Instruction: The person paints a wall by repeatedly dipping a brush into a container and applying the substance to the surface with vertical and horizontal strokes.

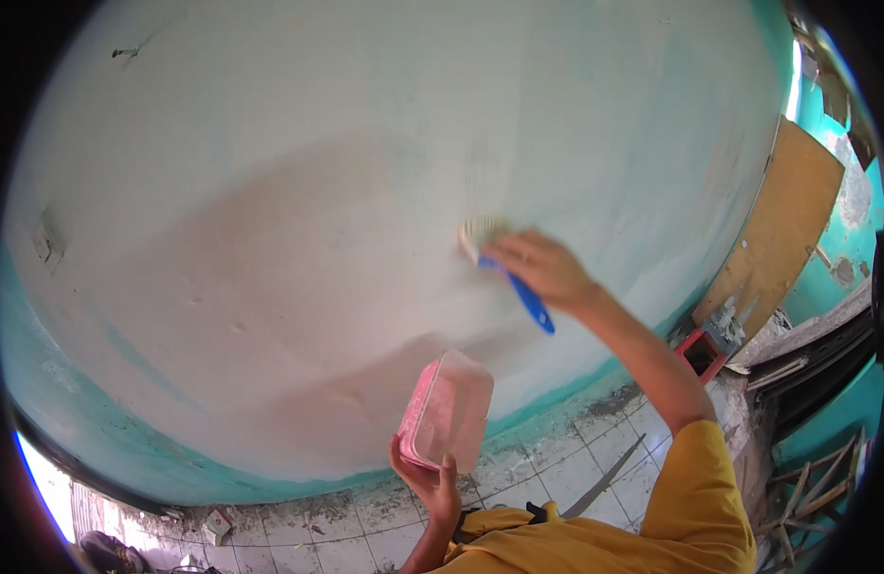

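Against whitish plastered wall [365,191] our right hand [542,268] grips blue-handled paintbrush [509,277], bristles up-left touching wall, handle down-right. Our left hand [432,483] clasps pink translucent plastic tub [447,411], upright, below brush.

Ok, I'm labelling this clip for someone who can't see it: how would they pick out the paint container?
Start at the big pale wall filling the view, then drop to its lower middle, just above the tiled floor. There the left hand holds up a clear plastic tub, tilted. Its pink-smeared sides set it apart from the blue-handled brush that the right hand presses to the wall higher up.
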### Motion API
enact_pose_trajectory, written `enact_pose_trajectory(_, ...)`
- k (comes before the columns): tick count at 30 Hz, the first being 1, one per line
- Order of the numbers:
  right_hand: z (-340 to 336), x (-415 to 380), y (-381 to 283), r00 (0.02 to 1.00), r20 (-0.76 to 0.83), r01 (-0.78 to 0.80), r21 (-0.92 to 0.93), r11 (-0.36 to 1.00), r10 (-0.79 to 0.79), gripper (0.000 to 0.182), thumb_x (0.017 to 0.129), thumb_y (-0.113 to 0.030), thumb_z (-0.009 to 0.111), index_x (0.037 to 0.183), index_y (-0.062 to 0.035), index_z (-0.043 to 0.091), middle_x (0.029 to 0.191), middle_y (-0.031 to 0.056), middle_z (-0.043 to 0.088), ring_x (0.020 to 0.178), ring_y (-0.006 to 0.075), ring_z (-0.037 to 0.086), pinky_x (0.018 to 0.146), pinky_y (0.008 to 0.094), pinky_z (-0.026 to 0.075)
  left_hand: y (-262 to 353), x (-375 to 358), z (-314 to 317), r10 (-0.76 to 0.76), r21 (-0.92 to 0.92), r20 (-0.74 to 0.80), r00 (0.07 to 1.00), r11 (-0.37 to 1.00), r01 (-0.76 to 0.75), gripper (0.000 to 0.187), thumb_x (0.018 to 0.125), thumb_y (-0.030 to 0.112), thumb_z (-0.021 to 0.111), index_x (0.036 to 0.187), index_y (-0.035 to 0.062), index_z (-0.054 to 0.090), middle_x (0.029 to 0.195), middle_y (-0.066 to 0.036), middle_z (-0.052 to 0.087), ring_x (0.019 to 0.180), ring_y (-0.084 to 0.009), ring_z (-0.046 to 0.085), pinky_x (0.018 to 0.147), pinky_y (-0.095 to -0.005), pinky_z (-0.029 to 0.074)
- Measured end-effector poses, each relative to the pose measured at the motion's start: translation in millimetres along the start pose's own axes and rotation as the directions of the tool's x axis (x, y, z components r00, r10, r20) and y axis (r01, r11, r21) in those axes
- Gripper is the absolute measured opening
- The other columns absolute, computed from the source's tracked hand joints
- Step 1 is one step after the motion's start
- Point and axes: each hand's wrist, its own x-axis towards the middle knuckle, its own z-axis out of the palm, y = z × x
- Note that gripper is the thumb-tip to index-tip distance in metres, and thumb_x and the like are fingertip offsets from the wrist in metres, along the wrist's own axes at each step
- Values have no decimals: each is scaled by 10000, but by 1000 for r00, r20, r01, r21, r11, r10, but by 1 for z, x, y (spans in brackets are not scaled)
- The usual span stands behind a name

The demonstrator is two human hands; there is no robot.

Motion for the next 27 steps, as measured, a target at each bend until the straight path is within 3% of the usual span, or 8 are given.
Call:
enact_pose_trajectory(4, 17, -36, -21, 988, 150, 8, 227, 974, -43, 332, 837, -135, 707, 1165, -122, 659, 1064, 44, 633, 908, 249, 617, 773, 354, 535, 4, 1, -3, -21, 3, -7, 1000, 1000, 21, 978, 862, 357, 740, 1529, 27, 106, 1494, -180, 227, 1405, -306, 260, 1153, -461, 226)
enact_pose_trajectory(7, -11, 4, 16, 998, 61, -17, 265, 964, 1, 343, 823, -113, 722, 1163, -144, 694, 1083, 54, 683, 897, 274, 623, 821, 341, 520, 10, 8, -9, -14, 27, 9, 1000, 1000, 14, 975, 862, 362, 739, 1528, 27, 110, 1497, -178, 223, 1409, -306, 256, 1154, -462, 229)
enact_pose_trajectory(11, -75, 80, 56, 943, -332, -10, -35, 999, -2, 300, 854, -106, 721, 1153, -128, 709, 1065, 44, 718, 905, 258, 640, 796, 344, 531, 7, 13, -17, -12, 11, 34, 999, 1000, 12, 969, 866, 362, 734, 1528, 26, 113, 1497, -179, 220, 1406, -308, 262, 1155, -461, 229)
enact_pose_trajectory(14, -90, 94, 43, 914, -405, -93, -126, 988, 34, 291, 825, -35, 742, 1112, -75, 720, 1040, 87, 725, 910, 260, 660, 801, 336, 547, 4, 20, -24, -5, 24, 40, 999, 1000, 4, 969, 867, 362, 733, 1529, 25, 110, 1495, -179, 224, 1403, -308, 265, 1155, -460, 229)
enact_pose_trajectory(21, 24, -37, -29, 991, 112, -77, 48, 996, 71, 450, 762, -79, 728, 1206, -118, 666, 1119, 54, 669, 926, 270, 632, 777, 362, 556, 4, 31, -40, -12, 46, 52, 999, 999, 10, 978, 875, 377, 725, 1530, 19, 94, 1495, -179, 225, 1403, -306, 262, 1154, -462, 225)
enact_pose_trajectory(25, 23, -36, -21, 994, 85, -84, 188, 978, 70, 399, 792, -59, 721, 1174, -169, 694, 1020, 3, 662, 856, 235, 615, 747, 336, 547, 6, 37, -45, -23, 52, 79, 997, 998, 19, 984, 875, 385, 726, 1530, 16, 91, 1496, -184, 225, 1402, -307, 265, 1152, -464, 226)
enact_pose_trajectory(26, 8, -26, -11, 952, 192, -291, 326, 900, 238, 348, 803, -57, 732, 1136, -153, 711, 961, 5, 670, 832, 209, 619, 718, 309, 525, 7, 38, -45, -24, 37, 82, 996, 999, 21, 983, 875, 389, 727, 1529, 17, 94, 1498, -185, 224, 1402, -307, 266, 1151, -465, 226)
enact_pose_trajectory(27, -1, -8, 12, 979, 84, -200, 182, 963, 187, 350, 808, -27, 730, 1138, -142, 718, 930, 14, 691, 828, 191, 626, 714, 295, 504, 8, 39, -45, -23, 21, 85, 996, 1000, 21, 982, 875, 393, 727, 1529, 17, 98, 1499, -187, 223, 1402, -307, 266, 1150, -466, 227)
